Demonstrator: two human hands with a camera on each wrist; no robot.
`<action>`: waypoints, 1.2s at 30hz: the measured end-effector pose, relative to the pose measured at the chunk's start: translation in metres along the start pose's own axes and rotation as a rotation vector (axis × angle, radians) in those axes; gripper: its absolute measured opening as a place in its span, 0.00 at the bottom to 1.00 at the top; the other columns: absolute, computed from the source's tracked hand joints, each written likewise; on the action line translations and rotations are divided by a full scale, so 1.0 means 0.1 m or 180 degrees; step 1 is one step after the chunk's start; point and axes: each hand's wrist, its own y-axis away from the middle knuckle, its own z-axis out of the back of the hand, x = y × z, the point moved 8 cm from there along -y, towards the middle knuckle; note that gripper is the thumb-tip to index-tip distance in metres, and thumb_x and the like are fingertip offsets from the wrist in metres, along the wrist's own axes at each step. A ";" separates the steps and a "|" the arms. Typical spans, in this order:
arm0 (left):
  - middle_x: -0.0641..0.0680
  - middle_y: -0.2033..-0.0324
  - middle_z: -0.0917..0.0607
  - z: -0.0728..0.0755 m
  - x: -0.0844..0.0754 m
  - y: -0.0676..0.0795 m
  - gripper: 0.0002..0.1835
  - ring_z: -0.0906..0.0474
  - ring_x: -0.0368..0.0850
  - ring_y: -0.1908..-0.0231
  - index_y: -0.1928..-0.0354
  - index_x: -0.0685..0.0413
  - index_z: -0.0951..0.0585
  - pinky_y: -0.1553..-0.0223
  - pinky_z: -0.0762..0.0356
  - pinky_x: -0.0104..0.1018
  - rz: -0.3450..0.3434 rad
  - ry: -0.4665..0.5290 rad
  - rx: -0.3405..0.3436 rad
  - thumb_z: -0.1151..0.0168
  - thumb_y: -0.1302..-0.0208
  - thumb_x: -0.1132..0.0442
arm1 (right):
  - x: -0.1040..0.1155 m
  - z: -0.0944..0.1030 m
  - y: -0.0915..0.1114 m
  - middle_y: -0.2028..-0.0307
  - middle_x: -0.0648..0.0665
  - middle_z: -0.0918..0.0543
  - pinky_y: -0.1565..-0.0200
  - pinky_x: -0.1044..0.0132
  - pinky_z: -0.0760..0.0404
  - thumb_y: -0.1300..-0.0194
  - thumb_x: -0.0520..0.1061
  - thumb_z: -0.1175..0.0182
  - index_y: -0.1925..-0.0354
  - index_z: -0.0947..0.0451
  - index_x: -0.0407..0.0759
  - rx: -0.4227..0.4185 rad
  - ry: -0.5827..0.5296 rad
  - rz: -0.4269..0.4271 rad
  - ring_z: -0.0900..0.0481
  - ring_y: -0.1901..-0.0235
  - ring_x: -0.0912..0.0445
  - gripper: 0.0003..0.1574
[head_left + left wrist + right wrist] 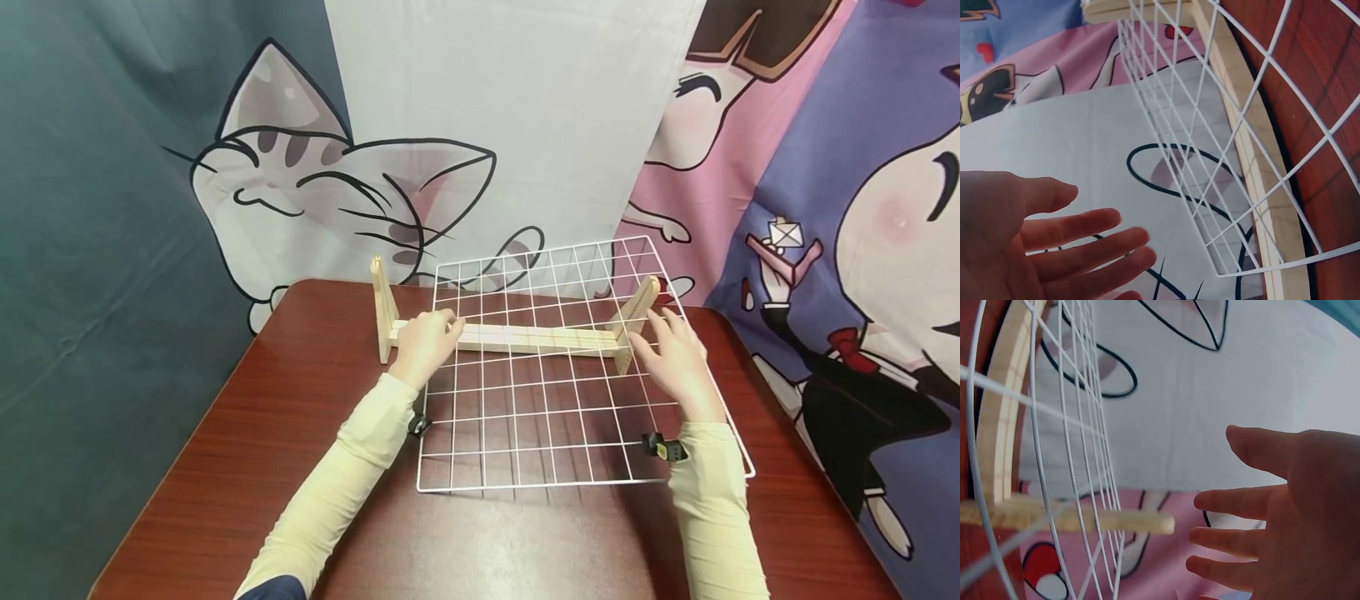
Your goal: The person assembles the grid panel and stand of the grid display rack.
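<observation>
A white wire grid panel (525, 486) lies at a slant over a pale wooden stand (383, 308), which has two end uprights joined by a long crossbar. My left hand (423, 346) is over the grid's left edge, near the stand's left end; in the left wrist view its fingers (1091, 228) are extended and apart from the wires. My right hand (678, 362) is at the grid's right side, close to the right upright (643, 300). Its spread fingers (1229, 540) hold nothing in the right wrist view. The grid's wires cross in front of the crossbar (1260, 181).
The reddish-brown wooden table (247, 450) carries the stand and grid. Behind it hangs a cloth backdrop (525, 100) printed with a cartoon cat and figures. A small black camera (420, 425) is worn on the left wrist, another camera (654, 443) on the right.
</observation>
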 end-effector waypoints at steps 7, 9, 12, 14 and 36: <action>0.53 0.71 0.11 0.04 0.11 0.07 0.16 0.15 0.55 0.70 0.60 0.51 0.14 0.75 0.24 0.48 -0.0004 -0.0002 0.0063 0.46 0.32 0.50 | -0.25 0.14 0.21 0.31 0.23 0.46 0.41 0.27 0.50 0.27 0.57 0.54 0.32 0.41 0.31 -0.0068 -0.0024 -0.0199 0.50 0.32 0.25 0.38; 0.53 0.71 0.11 0.03 0.16 0.09 0.16 0.15 0.54 0.69 0.60 0.51 0.14 0.72 0.24 0.49 0.0038 -0.0017 0.0127 0.46 0.32 0.51 | -0.33 0.15 0.26 0.31 0.23 0.46 0.41 0.27 0.50 0.27 0.57 0.55 0.32 0.41 0.30 -0.0054 -0.0018 -0.0282 0.50 0.33 0.25 0.38; 0.53 0.71 0.11 0.00 0.24 0.12 0.15 0.15 0.54 0.68 0.59 0.51 0.14 0.70 0.24 0.49 0.0076 -0.0007 0.0219 0.46 0.32 0.52 | -0.45 0.16 0.33 0.31 0.22 0.46 0.41 0.28 0.50 0.27 0.59 0.56 0.32 0.43 0.29 -0.0020 -0.0025 -0.0430 0.51 0.33 0.25 0.40; 0.53 0.70 0.11 -0.02 0.30 0.14 0.15 0.16 0.53 0.68 0.59 0.51 0.14 0.69 0.24 0.48 0.0110 0.0016 0.0279 0.46 0.32 0.52 | -0.53 0.16 0.37 0.32 0.21 0.47 0.40 0.28 0.49 0.26 0.59 0.56 0.32 0.44 0.28 0.0009 -0.0030 -0.0519 0.51 0.33 0.25 0.41; 0.58 0.74 0.16 -0.63 0.81 0.70 0.25 0.20 0.50 0.73 0.66 0.60 0.19 0.70 0.25 0.39 0.0703 0.0158 0.2142 0.49 0.31 0.44 | -1.00 0.04 0.76 0.34 0.21 0.39 0.41 0.34 0.38 0.26 0.64 0.62 0.30 0.52 0.27 0.0598 -0.0038 -0.1020 0.41 0.36 0.26 0.47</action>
